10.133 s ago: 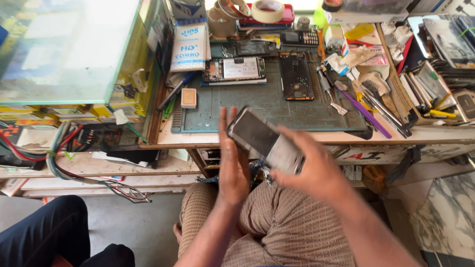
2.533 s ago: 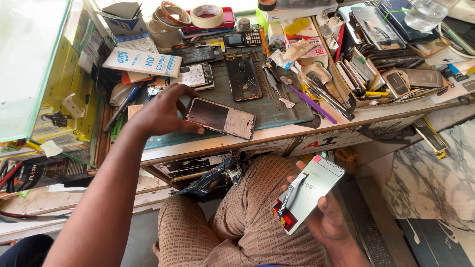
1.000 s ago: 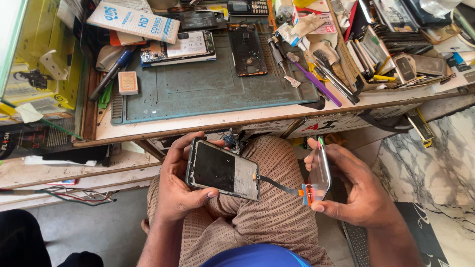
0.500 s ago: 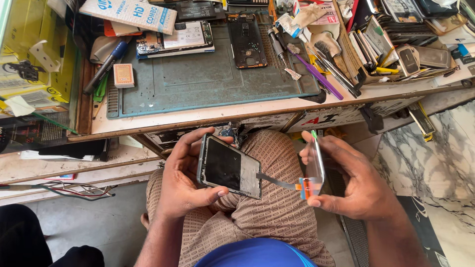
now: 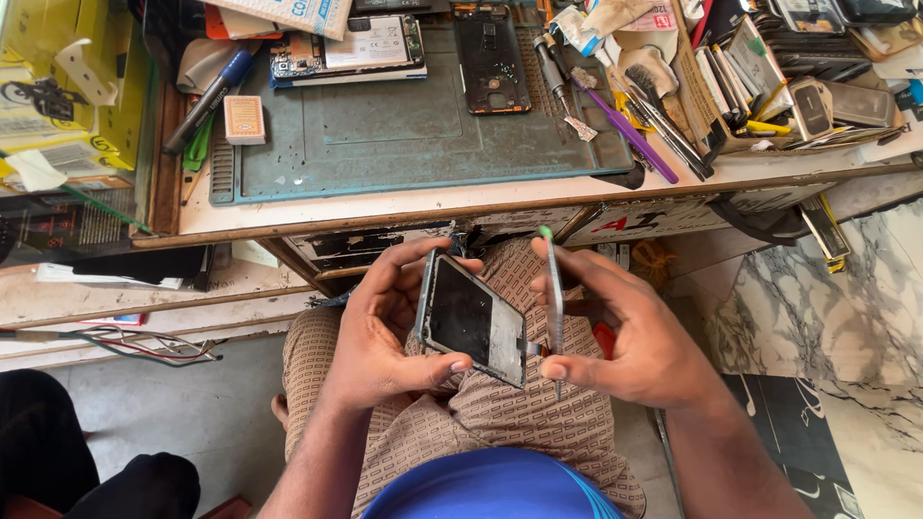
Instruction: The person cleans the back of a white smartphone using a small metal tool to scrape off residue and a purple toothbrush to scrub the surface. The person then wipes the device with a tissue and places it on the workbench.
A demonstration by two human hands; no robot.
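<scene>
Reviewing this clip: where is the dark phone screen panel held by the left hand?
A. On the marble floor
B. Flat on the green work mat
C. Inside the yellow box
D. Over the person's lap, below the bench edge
D: the left hand holds the dark phone screen panel above the patterned trousers, below the wooden bench edge.

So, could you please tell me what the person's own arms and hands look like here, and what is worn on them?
Both are bare: the left hand and right hand wear no gloves, rings, watch or bands that show, and no sleeve covers either forearm. The fingernails are short. The only clothing nearby is patterned brown trousers.
</scene>
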